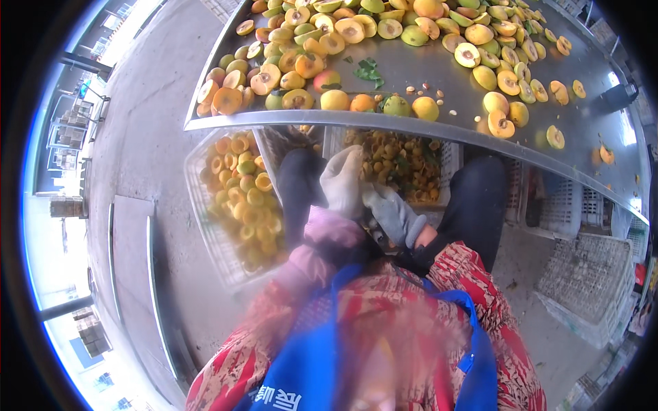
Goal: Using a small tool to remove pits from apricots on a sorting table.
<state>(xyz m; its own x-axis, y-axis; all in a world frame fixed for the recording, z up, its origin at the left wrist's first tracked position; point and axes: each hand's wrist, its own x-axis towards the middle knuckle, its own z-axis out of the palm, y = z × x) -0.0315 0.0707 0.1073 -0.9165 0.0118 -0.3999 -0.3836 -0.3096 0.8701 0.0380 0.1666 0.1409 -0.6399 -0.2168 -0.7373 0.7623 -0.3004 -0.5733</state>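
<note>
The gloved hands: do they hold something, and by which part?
It cannot be told. The left hand and right hand press together in the lap, hiding whatever lies between them.

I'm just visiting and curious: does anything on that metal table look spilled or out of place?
Loose pits and a few green leaves lie scattered on the metal table among the halved fruit. Otherwise nothing stands out; both gloved hands meet below the table edge.
</note>
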